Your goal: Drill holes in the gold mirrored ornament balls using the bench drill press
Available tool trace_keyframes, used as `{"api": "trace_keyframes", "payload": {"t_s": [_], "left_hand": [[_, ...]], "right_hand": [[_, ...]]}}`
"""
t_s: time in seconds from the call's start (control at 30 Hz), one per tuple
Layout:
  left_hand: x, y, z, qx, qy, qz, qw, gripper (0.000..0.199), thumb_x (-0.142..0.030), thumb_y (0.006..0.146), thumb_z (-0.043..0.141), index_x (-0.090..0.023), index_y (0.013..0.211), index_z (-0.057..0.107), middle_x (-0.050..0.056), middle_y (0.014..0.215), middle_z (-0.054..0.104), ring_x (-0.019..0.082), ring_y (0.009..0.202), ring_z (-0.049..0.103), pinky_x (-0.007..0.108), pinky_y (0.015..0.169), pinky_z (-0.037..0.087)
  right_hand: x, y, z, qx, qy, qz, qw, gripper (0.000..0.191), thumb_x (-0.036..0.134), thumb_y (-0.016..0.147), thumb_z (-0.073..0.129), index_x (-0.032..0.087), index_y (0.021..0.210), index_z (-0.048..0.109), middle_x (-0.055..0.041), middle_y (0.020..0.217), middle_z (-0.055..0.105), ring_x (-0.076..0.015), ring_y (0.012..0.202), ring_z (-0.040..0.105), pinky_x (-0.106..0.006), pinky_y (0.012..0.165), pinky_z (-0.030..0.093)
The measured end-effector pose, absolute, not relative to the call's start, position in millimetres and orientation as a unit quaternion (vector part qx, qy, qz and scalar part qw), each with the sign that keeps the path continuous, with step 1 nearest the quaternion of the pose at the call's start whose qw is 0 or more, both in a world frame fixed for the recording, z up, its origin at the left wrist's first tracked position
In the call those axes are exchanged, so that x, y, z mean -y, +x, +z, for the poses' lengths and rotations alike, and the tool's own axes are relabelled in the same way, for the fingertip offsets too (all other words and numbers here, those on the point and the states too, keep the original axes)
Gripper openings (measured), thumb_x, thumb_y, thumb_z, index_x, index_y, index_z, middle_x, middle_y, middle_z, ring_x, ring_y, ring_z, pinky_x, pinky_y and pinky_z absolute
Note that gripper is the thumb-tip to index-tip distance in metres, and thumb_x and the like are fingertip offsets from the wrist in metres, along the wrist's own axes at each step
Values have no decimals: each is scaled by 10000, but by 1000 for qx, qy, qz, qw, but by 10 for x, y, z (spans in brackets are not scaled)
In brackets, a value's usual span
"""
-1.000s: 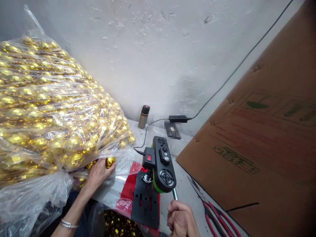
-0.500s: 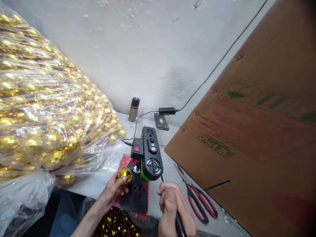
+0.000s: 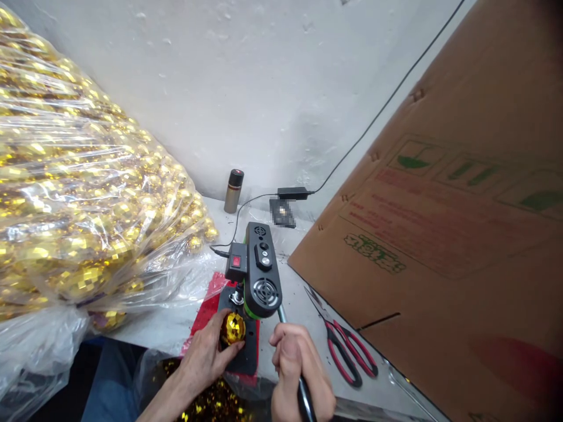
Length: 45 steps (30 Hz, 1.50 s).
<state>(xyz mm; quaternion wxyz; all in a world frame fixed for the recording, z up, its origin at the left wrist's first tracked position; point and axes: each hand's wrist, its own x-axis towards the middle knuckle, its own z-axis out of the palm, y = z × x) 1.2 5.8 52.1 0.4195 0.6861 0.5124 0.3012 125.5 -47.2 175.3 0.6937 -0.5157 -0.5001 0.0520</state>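
Note:
My left hand (image 3: 203,347) is closed around a gold mirror-tiled ball (image 3: 234,328), fingers along its far side and thumb below. The ball is over the black base plate (image 3: 246,360) of a small black machine (image 3: 263,264) with green edging, round vents and a red switch. My right hand (image 3: 299,369) is in a fist around a rod with a black handle (image 3: 305,398). The rod's metal shaft (image 3: 281,315) points up toward the machine's near end; I cannot tell whether they are joined. Red plastic wrap (image 3: 206,316) lies under the plate.
Scissors (image 3: 347,354) with red and black handles lie at right, beside a large cardboard box (image 3: 422,281). A big clear bag of gold balls (image 3: 101,193) fills the left. Behind stand a spray can (image 3: 233,191) and a power adapter (image 3: 292,193). More gold pieces (image 3: 215,404) are below.
My left hand has brought the gold ball right and toward me, over the base plate, and turned its back upward. The right hand keeps its grip on the rod. The view has shifted slightly.

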Motion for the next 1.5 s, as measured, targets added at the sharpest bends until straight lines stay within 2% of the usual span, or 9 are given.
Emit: {"api": "trace_keyframes", "payload": {"t_s": [0.27,0.5,0.63,0.8,1.17,1.5], "left_hand": [[-63,-9,472,-512,733,270,357,571,-363,851,728,-203,1387,614,156,1200,811,387,1065,787,483,885,621],[-196,177,346,-497,765,308,271,404,-279,741,777,-202,1129,691,112,1059,758,355,1020,695,481,910,554],[-226,194,201,-470,771,312,295,431,-267,757,760,-203,1170,653,91,1070,711,320,1019,635,463,928,513],[-229,139,167,-459,774,288,329,471,-261,784,749,-211,1233,616,92,1138,682,321,1065,601,469,960,485],[-208,166,71,-461,772,308,312,441,-291,777,786,-197,1180,635,92,1096,661,313,1019,584,438,922,489],[-195,172,206,-471,765,294,327,423,-273,759,795,-219,1149,644,82,1100,669,316,1023,587,457,938,494]], "right_hand": [[437,1431,1660,572,-481,23,664,300,131,1073,471,211,816,602,27,727,596,-74,564,531,-212,506,375],[463,1272,1708,512,-492,36,703,316,127,1064,502,202,771,595,20,724,600,-89,604,544,-235,592,412],[505,1213,1725,489,-512,62,703,341,153,1074,496,202,747,577,19,736,593,-90,588,524,-252,599,408],[522,1228,1661,504,-505,37,699,352,150,1078,492,206,735,545,18,752,597,-90,579,514,-265,607,396],[531,1134,1451,472,-537,30,699,427,297,1129,430,212,714,479,40,779,562,-93,682,519,-254,676,400],[514,1132,1284,458,-516,29,723,403,267,1120,424,212,730,503,29,772,577,-103,670,523,-267,647,411]]}}
